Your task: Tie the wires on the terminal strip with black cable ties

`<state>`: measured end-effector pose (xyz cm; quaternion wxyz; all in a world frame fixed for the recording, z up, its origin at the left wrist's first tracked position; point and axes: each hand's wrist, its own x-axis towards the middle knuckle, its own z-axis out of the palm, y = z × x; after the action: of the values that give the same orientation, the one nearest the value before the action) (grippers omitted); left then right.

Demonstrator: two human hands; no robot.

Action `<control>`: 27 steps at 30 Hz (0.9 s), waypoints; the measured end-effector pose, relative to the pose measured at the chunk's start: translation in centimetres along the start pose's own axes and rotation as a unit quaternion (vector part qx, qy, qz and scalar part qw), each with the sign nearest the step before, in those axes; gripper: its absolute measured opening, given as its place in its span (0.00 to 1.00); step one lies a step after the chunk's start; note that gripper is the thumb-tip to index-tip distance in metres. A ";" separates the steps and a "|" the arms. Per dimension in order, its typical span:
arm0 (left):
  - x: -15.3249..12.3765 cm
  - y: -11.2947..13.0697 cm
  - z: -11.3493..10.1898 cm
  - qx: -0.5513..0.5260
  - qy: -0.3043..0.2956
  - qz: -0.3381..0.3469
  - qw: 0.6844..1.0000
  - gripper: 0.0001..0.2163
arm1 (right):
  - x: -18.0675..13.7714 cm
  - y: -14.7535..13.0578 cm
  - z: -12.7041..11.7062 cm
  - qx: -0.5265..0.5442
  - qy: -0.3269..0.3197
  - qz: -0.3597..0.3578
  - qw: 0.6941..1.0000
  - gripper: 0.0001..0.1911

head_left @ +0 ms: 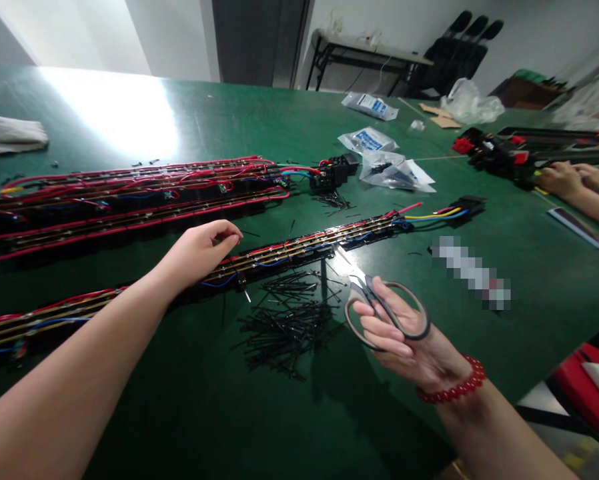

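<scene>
In my right hand (394, 327) is a pair of scissors (357, 277), its handles around my fingers and its blades pointing up and left. The blade tips lie near the lower edge of a long black strip (299, 250) fitted with brass-coloured rails and red and blue wires. My left hand (204, 250) rests over the middle of this strip, thumb and forefinger drawn together. Anything between those fingers is too small to make out. A short tie end sticks out below the strip, right of the left hand. Loose black cable ties (289, 333) lie in a heap between my hands.
Similar wired strips (144, 193) lie behind, ending in a black connector (332, 173). Plastic bags (369, 140) stand farther back. A blurred-out object (472, 273) lies at right. A co-worker's hands (564, 179) handle black parts at the far right. A grey cloth (9, 133) is at left.
</scene>
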<state>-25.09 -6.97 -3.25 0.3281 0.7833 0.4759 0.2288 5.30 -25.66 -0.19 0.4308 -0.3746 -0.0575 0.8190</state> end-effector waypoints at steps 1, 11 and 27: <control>0.0 0.0 0.0 -0.001 0.000 -0.001 1.000 0.13 | 0.0 -0.1 -0.1 -0.004 0.000 0.000 1.000 0.24; 0.0 0.0 0.0 -0.002 0.001 -0.001 1.000 0.13 | -0.6 0.1 -0.1 0.015 -0.024 0.004 1.000 0.25; 0.2 -0.1 0.0 -0.002 0.000 0.006 1.000 0.12 | 0.1 3.5 3.3 -0.015 -0.073 0.145 0.987 0.31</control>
<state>-25.06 -6.81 -3.35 0.3281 0.7854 0.4706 0.2323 0.77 -27.02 0.63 0.2968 -0.3245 -0.0458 0.8969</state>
